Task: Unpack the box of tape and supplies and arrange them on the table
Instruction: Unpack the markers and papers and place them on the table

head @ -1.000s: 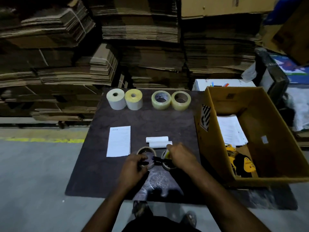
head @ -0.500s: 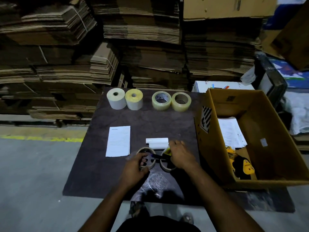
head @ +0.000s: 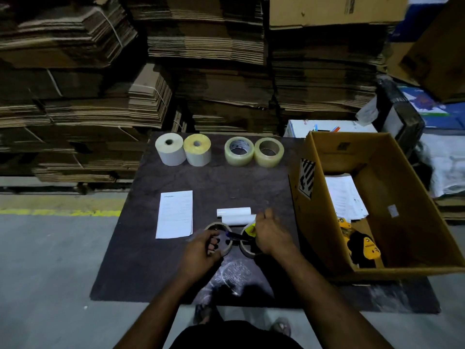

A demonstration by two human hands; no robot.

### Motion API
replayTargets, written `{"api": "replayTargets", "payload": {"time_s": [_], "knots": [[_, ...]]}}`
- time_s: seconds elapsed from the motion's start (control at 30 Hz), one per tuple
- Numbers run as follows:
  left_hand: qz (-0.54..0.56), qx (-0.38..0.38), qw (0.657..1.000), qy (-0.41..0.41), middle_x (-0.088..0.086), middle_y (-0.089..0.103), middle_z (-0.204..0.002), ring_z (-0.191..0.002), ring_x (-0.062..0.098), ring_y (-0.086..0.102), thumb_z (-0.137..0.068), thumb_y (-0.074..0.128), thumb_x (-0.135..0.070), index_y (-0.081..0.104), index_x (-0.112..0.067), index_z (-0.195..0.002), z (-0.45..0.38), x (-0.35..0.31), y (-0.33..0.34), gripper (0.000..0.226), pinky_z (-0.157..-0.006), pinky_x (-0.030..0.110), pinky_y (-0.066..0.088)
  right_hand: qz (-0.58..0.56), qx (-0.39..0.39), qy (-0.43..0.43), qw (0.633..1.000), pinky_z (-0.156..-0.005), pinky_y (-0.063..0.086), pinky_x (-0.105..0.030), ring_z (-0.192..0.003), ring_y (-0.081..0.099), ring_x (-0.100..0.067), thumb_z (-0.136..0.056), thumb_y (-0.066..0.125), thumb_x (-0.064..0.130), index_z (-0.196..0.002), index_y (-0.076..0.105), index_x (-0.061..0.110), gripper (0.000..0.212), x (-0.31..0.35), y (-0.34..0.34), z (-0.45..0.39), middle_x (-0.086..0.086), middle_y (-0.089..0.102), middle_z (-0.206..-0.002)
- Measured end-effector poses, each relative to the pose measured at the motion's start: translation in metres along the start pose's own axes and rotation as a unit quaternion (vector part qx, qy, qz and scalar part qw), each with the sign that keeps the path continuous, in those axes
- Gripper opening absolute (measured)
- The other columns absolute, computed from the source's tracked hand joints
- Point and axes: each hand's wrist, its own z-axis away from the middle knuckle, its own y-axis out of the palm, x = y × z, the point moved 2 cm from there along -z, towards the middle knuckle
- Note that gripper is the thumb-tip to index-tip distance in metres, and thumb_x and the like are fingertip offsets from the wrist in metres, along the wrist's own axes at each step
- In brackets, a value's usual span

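Observation:
On the dark table, two cardboard tape rings lie side by side near the front: the left ring and the right ring. A dark slim tool rests across both. My left hand is curled on the tool's handle end at the left ring. My right hand hovers over the right ring with its fingers spread, holding nothing. Two small white rolls lie just behind. The open cardboard box stands to the right, holding papers and a yellow-black tape dispenser.
Along the table's back edge stand two label rolls and two clear tape rolls. A printed sheet lies left of my hands. Stacks of flattened cartons rise behind the table. A yellow floor line runs on the left.
My right hand has let go of the tool and opened, its fingers lifting toward the white rolls. My left hand stays curled at the left ring.

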Motion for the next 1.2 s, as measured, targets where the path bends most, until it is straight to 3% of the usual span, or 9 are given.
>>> {"api": "replayTargets", "payload": {"time_s": [0.3, 0.43, 0.53, 0.63, 0.73, 0.9, 1.03, 1.13, 1.2], "knots": [[-0.008, -0.004, 1.000, 0.007, 0.000, 0.064, -0.094, -0.074, 0.005, 0.058, -0.077, 0.072, -0.004, 0.063, -0.016, -0.118, 0.003, -0.006, -0.004, 0.043, -0.065, 0.005, 0.042, -0.057, -0.025, 0.012, 0.998, -0.086, 0.049, -0.038, -0.100, 0.061, -0.034, -0.090, 0.045, 0.006, -0.123, 0.049, 0.003, 0.034, -0.006, 0.002, -0.003, -0.017, 0.043, -0.129], [-0.022, 0.001, 1.000, 0.003, -0.003, 0.065, -0.096, -0.077, 0.005, 0.061, -0.076, 0.073, -0.009, 0.062, -0.019, -0.119, 0.000, -0.002, -0.004, 0.045, -0.066, 0.005, 0.043, -0.017, -0.009, 0.006, 1.000, -0.088, 0.050, -0.040, -0.107, 0.058, -0.031, -0.091, 0.047, 0.004, -0.138, 0.036, 0.001, 0.048, 0.001, 0.014, -0.002, -0.016, 0.041, -0.131], [-0.032, 0.000, 0.999, 0.004, -0.005, 0.065, -0.095, -0.078, 0.007, 0.063, -0.075, 0.074, -0.011, 0.063, -0.020, -0.118, 0.000, 0.000, -0.003, 0.045, -0.066, 0.007, 0.044, -0.004, -0.008, -0.013, 1.000, -0.099, 0.042, -0.045, -0.116, 0.049, -0.032, -0.089, 0.055, 0.018, -0.132, 0.037, 0.009, 0.047, 0.003, 0.025, -0.001, -0.012, 0.040, -0.134], [-0.029, -0.002, 1.000, 0.004, -0.003, 0.065, -0.095, -0.080, 0.011, 0.063, -0.075, 0.072, -0.008, 0.063, -0.018, -0.117, 0.001, -0.002, -0.003, 0.044, -0.067, 0.007, 0.045, -0.153, 0.008, -0.039, 0.987, -0.102, 0.038, -0.042, -0.124, 0.038, -0.032, -0.082, 0.059, 0.014, -0.128, 0.033, 0.019, 0.053, -0.003, 0.029, 0.001, -0.010, 0.036, -0.137], [-0.026, -0.004, 1.000, 0.003, -0.003, 0.065, -0.098, -0.082, 0.007, 0.063, -0.077, 0.072, -0.008, 0.062, -0.020, -0.117, 0.002, -0.002, -0.003, 0.044, -0.066, 0.003, 0.042, -0.253, -0.038, -0.022, 0.967, -0.105, 0.038, -0.039, -0.128, 0.037, -0.027, -0.083, 0.061, 0.016, -0.140, 0.027, 0.023, 0.066, -0.016, 0.025, 0.009, -0.009, 0.035, -0.139], [-0.012, -0.014, 1.000, 0.008, -0.001, 0.064, -0.095, -0.078, 0.007, 0.061, -0.077, 0.071, -0.003, 0.062, -0.025, -0.114, 0.003, -0.005, 0.000, 0.044, -0.065, 0.005, 0.043, -0.300, -0.025, 0.087, 0.950, -0.097, 0.042, -0.033, -0.121, 0.049, -0.030, -0.087, 0.066, 0.022, -0.140, 0.034, 0.014, 0.063, -0.027, 0.038, 0.022, -0.014, 0.043, -0.135], [-0.017, -0.011, 1.000, 0.016, -0.004, 0.064, -0.094, -0.079, 0.010, 0.063, -0.076, 0.072, -0.005, 0.059, -0.031, -0.111, 0.003, -0.007, -0.001, 0.046, -0.065, 0.005, 0.043, -0.345, -0.017, 0.091, 0.934, -0.089, 0.039, -0.023, -0.113, 0.053, -0.024, -0.084, 0.068, 0.020, -0.130, 0.045, 0.014, 0.052, -0.020, 0.042, 0.020, -0.012, 0.049, -0.129], [-0.011, -0.013, 1.000, 0.012, -0.004, 0.065, -0.094, -0.082, 0.015, 0.063, -0.074, 0.072, -0.010, 0.058, -0.035, -0.111, 0.003, -0.005, -0.003, 0.047, -0.065, 0.007, 0.045, -0.350, -0.016, 0.100, 0.931, -0.087, 0.039, -0.026, -0.116, 0.053, -0.025, -0.087, 0.066, 0.029, -0.130, 0.046, 0.016, 0.049, -0.016, 0.039, 0.019, -0.011, 0.050, -0.130], [-0.013, -0.016, 1.000, 0.016, -0.009, 0.066, -0.095, -0.084, 0.008, 0.064, -0.075, 0.073, -0.013, 0.056, -0.042, -0.109, 0.004, -0.008, -0.007, 0.048, -0.065, 0.005, 0.043, -0.338, -0.042, 0.097, 0.935, -0.090, 0.040, -0.028, -0.119, 0.051, -0.025, -0.088, 0.065, 0.035, -0.134, 0.044, 0.017, 0.054, -0.014, 0.034, 0.022, -0.010, 0.048, -0.134]]}}
